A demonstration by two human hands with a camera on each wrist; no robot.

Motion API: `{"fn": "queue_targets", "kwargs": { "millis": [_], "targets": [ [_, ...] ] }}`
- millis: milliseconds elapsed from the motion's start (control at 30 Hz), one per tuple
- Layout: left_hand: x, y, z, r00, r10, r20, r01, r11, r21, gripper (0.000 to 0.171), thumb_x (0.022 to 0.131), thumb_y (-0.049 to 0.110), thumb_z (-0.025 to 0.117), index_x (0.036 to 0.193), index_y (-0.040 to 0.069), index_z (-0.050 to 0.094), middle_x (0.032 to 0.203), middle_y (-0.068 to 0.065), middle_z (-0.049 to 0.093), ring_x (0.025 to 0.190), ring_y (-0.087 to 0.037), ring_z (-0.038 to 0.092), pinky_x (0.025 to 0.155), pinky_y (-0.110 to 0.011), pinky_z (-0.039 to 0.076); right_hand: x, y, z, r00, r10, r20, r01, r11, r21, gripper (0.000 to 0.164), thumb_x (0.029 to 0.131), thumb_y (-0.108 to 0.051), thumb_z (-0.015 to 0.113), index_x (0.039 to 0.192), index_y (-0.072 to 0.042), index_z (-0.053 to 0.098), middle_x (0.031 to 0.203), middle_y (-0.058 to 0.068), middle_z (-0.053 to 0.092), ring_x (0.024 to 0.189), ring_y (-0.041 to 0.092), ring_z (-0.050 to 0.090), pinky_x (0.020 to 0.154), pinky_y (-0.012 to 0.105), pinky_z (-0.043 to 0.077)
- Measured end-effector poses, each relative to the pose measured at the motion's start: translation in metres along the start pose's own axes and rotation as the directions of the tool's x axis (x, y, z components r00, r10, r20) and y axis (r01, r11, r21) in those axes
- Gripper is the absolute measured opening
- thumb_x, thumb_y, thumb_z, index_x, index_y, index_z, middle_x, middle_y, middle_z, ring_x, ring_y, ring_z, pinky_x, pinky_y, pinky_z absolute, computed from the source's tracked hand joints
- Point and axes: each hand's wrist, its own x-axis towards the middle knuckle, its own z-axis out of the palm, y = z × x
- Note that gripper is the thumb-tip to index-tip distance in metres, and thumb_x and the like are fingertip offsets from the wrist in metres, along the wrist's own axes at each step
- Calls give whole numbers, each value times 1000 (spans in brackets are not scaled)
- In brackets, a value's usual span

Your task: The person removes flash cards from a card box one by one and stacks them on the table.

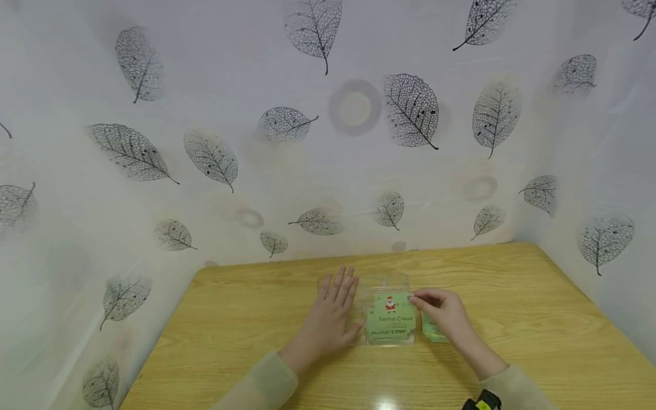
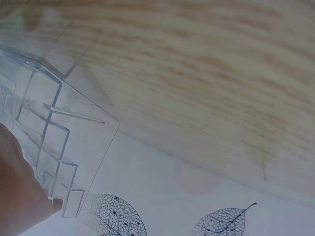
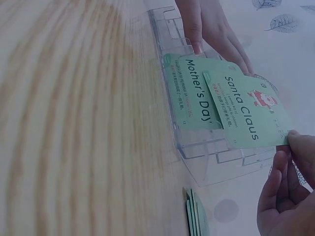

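A clear stepped plastic card holder (image 2: 74,142) stands on the table, several tiers showing in the left wrist view. My left hand (image 1: 330,322) rests on its left side with the fingers straight. At the holder's right side, my right hand (image 1: 448,316) pinches the corner of a green Santa Claus card (image 3: 251,110) between thumb and finger. A green Mother's Day card (image 3: 189,96) stands in the front tier, partly covered by the Santa Claus card. Just right of the holder lies a small stack of green cards (image 3: 193,214), partly hidden below my right hand in the head view.
The wooden table (image 1: 230,324) reaches back to a pale curtain (image 1: 328,171) printed with dark leaves, which also hangs along both sides. A black wrist strap (image 1: 483,400) shows at the right sleeve.
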Motion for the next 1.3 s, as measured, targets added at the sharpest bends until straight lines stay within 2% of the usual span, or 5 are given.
{"fn": "queue_targets", "kwargs": {
  "millis": [333,600,867,1133,1300],
  "targets": [
    [0,0,3,999,4,-41,-4,1000,-1,96,104,70,38,169,2,19,179,-19,15,166,-36,18,134,-49,26,2,1,-4,1000,-12,-14,12,1000,2,24,96,-7,77,114,9,76,105,18,80,79,-5,62,72,17,57],
    [1,1,3,1000,-8,-6,7,1000,-13,95,105,69,36,170,2,15,179,-18,10,167,-35,13,135,-50,24,0,3,-8,999,-29,-24,29,1000,3,23,98,-7,74,114,9,76,95,0,80,79,-3,64,72,21,60],
    [1,1,0,999,-12,38,13,1000,-21,95,106,68,33,170,2,10,180,-17,1,168,-35,6,136,-49,20,0,4,-11,999,-9,-31,9,1000,-2,23,99,-8,74,115,9,75,103,15,79,79,-2,64,73,22,61],
    [1,1,-2,999,-12,49,13,1000,-26,94,106,68,32,170,3,11,180,-17,0,168,-34,5,137,-49,17,0,8,-13,999,-17,-40,18,1000,8,24,100,-9,73,116,9,75,95,-5,76,78,-3,64,71,22,60],
    [0,0,-2,999,-5,40,7,999,-33,94,106,68,34,170,2,12,180,-18,3,168,-35,7,136,-49,19,-1,7,-14,999,-15,-45,15,1000,16,24,100,-8,72,117,10,75,92,-12,75,78,-3,64,70,21,59]
  ]
}}
